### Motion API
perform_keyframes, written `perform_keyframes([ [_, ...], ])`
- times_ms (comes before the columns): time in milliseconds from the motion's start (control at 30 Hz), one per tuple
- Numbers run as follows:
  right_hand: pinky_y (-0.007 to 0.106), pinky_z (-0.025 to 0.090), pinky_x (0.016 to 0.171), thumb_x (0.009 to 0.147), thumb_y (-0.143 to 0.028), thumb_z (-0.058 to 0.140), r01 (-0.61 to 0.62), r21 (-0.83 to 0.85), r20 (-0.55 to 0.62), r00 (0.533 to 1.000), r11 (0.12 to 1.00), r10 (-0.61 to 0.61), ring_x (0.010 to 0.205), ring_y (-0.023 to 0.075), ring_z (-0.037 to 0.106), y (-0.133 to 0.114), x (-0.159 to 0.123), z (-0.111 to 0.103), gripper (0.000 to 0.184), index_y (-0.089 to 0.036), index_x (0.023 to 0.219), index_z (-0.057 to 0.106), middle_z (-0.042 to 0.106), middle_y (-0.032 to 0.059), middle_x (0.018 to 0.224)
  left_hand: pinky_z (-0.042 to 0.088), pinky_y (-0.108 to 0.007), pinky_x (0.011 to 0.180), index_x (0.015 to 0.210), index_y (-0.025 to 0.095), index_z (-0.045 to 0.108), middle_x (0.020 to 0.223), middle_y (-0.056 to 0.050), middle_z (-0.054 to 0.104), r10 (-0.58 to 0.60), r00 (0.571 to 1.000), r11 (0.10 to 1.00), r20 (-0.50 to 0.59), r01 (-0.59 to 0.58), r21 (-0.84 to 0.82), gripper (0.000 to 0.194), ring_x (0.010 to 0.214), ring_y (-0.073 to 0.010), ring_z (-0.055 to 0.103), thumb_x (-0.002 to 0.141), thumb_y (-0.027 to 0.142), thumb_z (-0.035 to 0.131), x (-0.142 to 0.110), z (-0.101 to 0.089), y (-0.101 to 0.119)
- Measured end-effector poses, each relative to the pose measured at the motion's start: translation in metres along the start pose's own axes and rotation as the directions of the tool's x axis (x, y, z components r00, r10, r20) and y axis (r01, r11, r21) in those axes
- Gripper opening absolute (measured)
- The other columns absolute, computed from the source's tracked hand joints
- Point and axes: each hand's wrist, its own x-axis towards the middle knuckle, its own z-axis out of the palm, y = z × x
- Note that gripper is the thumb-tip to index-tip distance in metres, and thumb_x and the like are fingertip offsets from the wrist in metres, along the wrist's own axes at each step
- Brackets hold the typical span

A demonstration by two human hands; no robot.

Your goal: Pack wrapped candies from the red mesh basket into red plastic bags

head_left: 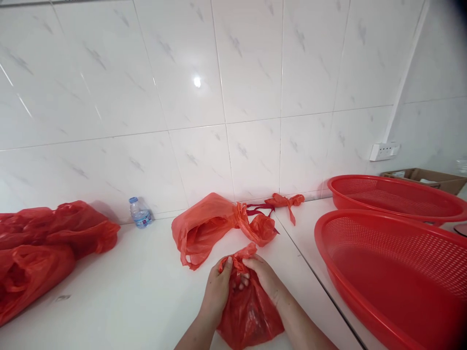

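Note:
A small red plastic bag [248,313] lies on the white counter [146,282] right in front of me. My left hand [218,291] pinches the left side of its gathered top. My right hand [265,279] grips the right side of that top, fingers curled around the plastic. Just beyond the hands lies a larger orange-red bag [204,228] with a knotted end, and a thin tied red bag [282,201] rests near the wall.
Two big red perforated baskets [394,272] overlap at the right. A heap of red bags [47,248] fills the left. A small water bottle [139,213] stands by the tiled wall. A cardboard box [430,178] and a wall socket [384,151] are at the far right.

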Motion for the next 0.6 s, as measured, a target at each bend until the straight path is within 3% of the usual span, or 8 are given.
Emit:
perform_keyframes([
  [67, 0.032, 0.046, 0.063, 0.077, -0.053, 0.057, -0.061, 0.140, 0.043, 0.998, 0.988, 0.055, 0.051, 0.0131, 0.053, -0.0021, -0.0024, -0.0008, 0.035, -0.018, 0.072, 0.061, 0.052, -0.0022, 0.055, 0.041, -0.025, 0.055, 0.075, 0.017, 0.063, 0.064, -0.004, 0.062, -0.010, 1.000, 1.000, 0.017, 0.010, -0.009, 0.033, 0.053, -0.0135, 0.052, 0.085, 0.047, 0.052, 0.0011, -0.0018, 0.0002],
  [133, 0.033, 0.046, 0.066, 0.081, -0.058, 0.050, -0.086, 0.163, 0.070, 0.995, 0.983, 0.076, 0.056, 0.0144, 0.056, -0.0031, -0.0036, -0.0020, 0.044, -0.017, 0.085, 0.065, 0.055, -0.0005, 0.060, 0.040, -0.024, 0.053, 0.071, 0.017, 0.061, 0.063, -0.003, 0.062, -0.016, 1.000, 1.000, 0.026, 0.017, -0.024, 0.032, 0.050, -0.0117, 0.050, 0.085, 0.044, 0.052, 0.0016, -0.0033, -0.0001],
  [200, 0.032, 0.046, 0.068, 0.080, -0.054, 0.055, -0.057, 0.068, 0.067, 0.996, 0.996, 0.053, 0.057, 0.0147, 0.057, -0.0028, -0.0037, -0.0032, 0.044, -0.016, 0.098, 0.066, 0.055, -0.0013, 0.059, 0.039, -0.024, 0.052, 0.073, 0.017, 0.061, 0.066, -0.004, 0.063, -0.021, 1.000, 0.999, 0.019, 0.022, -0.041, 0.027, 0.050, -0.0116, 0.049, 0.085, 0.041, 0.053, 0.0020, -0.0048, -0.0012],
  [333, 0.028, 0.045, 0.066, 0.070, -0.033, 0.071, 0.016, -0.191, 0.062, 0.998, 0.981, -0.005, 0.054, 0.0097, 0.052, -0.0016, -0.0041, -0.0021, 0.036, -0.014, 0.100, 0.066, 0.060, -0.0013, 0.063, 0.043, -0.025, 0.054, 0.089, 0.017, 0.063, 0.076, -0.005, 0.066, -0.025, 0.999, 0.999, -0.047, 0.022, -0.049, 0.022, 0.057, -0.0139, 0.055, 0.081, 0.037, 0.057, 0.0020, -0.0081, -0.0030],
  [433, 0.026, 0.045, 0.065, 0.067, -0.020, 0.068, 0.042, -0.272, 0.031, 0.999, 0.961, -0.035, 0.059, 0.0093, 0.054, -0.0017, -0.0051, 0.0016, 0.042, -0.018, 0.108, 0.061, 0.062, -0.0023, 0.073, 0.046, -0.026, 0.060, 0.099, 0.020, 0.060, 0.085, -0.004, 0.065, -0.001, 0.990, 1.000, -0.142, -0.003, -0.025, 0.026, 0.066, -0.0147, 0.060, 0.080, 0.038, 0.059, 0.0010, -0.0093, -0.0021],
  [533, 0.024, 0.044, 0.060, 0.064, -0.014, 0.062, 0.038, -0.444, -0.064, 0.995, 0.895, -0.074, 0.060, 0.0111, 0.055, -0.0002, -0.0038, 0.0040, 0.049, -0.022, 0.112, 0.056, 0.061, -0.0041, 0.073, 0.047, -0.026, 0.062, 0.097, 0.022, 0.055, 0.082, -0.001, 0.063, 0.032, 0.977, 0.999, -0.211, -0.032, 0.005, 0.027, 0.067, -0.0144, 0.060, 0.078, 0.040, 0.060, -0.0003, -0.0080, -0.0022],
  [600, 0.024, 0.042, 0.056, 0.065, -0.016, 0.059, 0.047, -0.585, -0.129, 0.980, 0.810, -0.150, 0.061, 0.0128, 0.055, 0.0019, -0.0017, 0.0043, 0.034, -0.020, 0.099, 0.060, 0.062, -0.0022, 0.071, 0.047, -0.026, 0.063, 0.091, 0.021, 0.052, 0.080, 0.001, 0.061, 0.084, 0.973, 0.996, -0.216, -0.082, 0.020, 0.025, 0.067, -0.0135, 0.058, 0.077, 0.040, 0.062, -0.0008, -0.0060, -0.0042],
])
